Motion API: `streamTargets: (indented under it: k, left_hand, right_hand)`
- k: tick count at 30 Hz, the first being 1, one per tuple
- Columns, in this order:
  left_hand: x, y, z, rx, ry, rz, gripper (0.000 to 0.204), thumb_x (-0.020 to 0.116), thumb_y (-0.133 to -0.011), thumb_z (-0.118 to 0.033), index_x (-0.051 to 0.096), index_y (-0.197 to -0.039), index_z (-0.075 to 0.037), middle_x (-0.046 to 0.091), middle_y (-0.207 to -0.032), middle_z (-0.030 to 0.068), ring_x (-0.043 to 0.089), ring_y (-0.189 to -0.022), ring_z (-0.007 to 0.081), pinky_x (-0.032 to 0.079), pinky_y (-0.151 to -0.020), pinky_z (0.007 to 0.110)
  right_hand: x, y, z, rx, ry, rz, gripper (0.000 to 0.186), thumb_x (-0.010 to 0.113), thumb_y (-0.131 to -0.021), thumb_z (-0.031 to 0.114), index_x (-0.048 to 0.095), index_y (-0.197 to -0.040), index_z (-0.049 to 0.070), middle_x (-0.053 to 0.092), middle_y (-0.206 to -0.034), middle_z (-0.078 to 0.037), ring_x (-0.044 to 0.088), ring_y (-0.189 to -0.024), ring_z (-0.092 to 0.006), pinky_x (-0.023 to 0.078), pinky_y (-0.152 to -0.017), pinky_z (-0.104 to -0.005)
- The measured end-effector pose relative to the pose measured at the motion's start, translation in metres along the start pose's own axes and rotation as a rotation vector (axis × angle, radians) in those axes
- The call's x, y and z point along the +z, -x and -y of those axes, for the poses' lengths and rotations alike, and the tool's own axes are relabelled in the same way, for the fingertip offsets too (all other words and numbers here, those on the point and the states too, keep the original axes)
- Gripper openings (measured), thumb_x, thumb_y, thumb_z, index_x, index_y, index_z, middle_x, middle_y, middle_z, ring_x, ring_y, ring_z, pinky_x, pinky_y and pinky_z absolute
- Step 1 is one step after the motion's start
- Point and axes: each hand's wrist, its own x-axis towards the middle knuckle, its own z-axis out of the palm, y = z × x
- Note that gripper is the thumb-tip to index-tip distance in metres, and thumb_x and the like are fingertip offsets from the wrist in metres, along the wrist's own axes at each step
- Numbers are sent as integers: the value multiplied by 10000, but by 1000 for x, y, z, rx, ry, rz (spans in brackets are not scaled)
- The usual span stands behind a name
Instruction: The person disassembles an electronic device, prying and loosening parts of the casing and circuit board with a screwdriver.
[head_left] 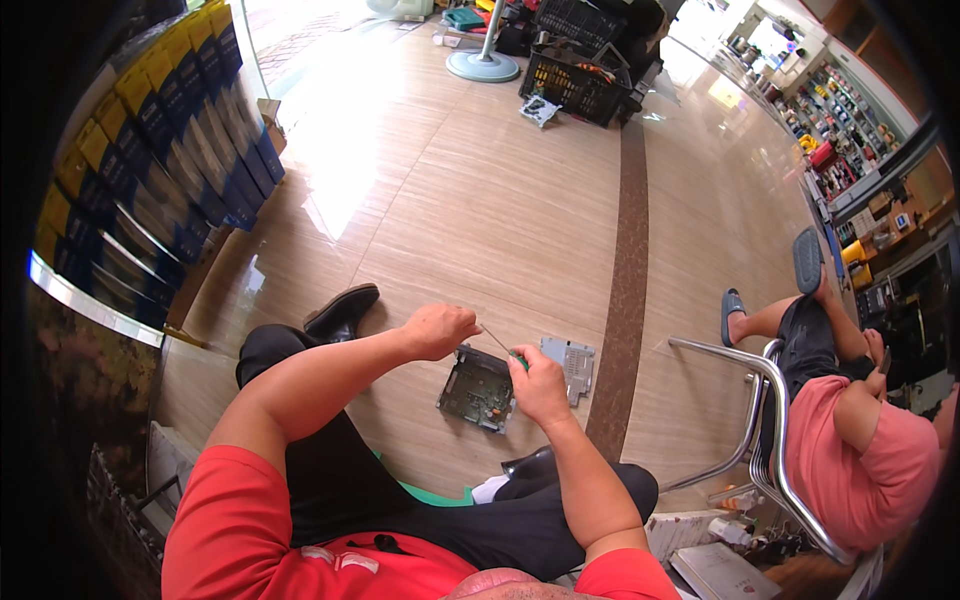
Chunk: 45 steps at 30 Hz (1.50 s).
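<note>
A circuit board point(478, 388) is held above the floor point(480, 200) between the knees, its upper edge pinched by the left hand point(438, 330). A screwdriver point(500, 343) is gripped in the right hand point(538, 385), beside the board. The tip could slip and score the board, given the unsupported hold.

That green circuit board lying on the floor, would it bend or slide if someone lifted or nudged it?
The circuit board looks flat and straight-edged, so it is probably stiff, not floppy. It seems thin, so likely light for its size. The glossy floor tiles suggest it might slide when pushed. Its exposed parts are probably fragile.
</note>
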Motion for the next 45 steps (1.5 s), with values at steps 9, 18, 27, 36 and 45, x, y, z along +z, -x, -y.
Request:
streamTargets:
  k: [9, 18, 27, 36, 45]
  left_hand:
    - [2, 0, 1, 9, 34, 22, 380, 564, -978, -378, 634, -847, -28, 675, -865, 194, 643, -873, 412, 507, -756, 500]
    - [0, 1, -2, 31, 98, -48, 359, 571, -980, -348, 657, -865, -18, 674, -874, 184, 642, -875, 403, 508, -762, 489]
    - [-1, 1, -3, 65, 155, -133, 221, 570, -964, -214, 625, -885, -16, 663, -865, 193, 636, -868, 405, 503, -740, 488]
    - [-1, 2, -2, 87, 184, -116, 201, 604, -951, -227, 643, -940, -30, 680, -893, 178, 647, -894, 389, 514, -771, 468]
    - [-4, 3, -1, 123, 234, -142, 207, 654, -920, -228, 687, -925, -24, 687, -901, 172, 656, -882, 373, 520, -760, 442]
  right_hand:
    - [1, 0, 4, 18, -18, -58, 216, 629, -924, 199, 676, -1046, 27, 700, -922, -235, 676, -875, -423, 534, -767, -476]
    - [2, 2, 3, 11, 11, 61, 233, 637, -924, 206, 664, -1066, 24, 692, -961, -242, 668, -898, -426, 530, -778, -478]
    - [5, 1, -1, 0, 10, -12, 207, 638, -923, 195, 665, -1040, 26, 694, -900, -241, 673, -850, -430, 536, -744, -477]
    - [4, 1, -3, -35, 56, 31, 214, 649, -915, 197, 662, -1042, 26, 693, -903, -246, 674, -856, -430, 537, -748, -479]
    - [4, 1, -4, 2, 49, 35, 219, 651, -908, 176, 663, -1052, 11, 694, -924, -237, 684, -883, -407, 535, -765, -437]
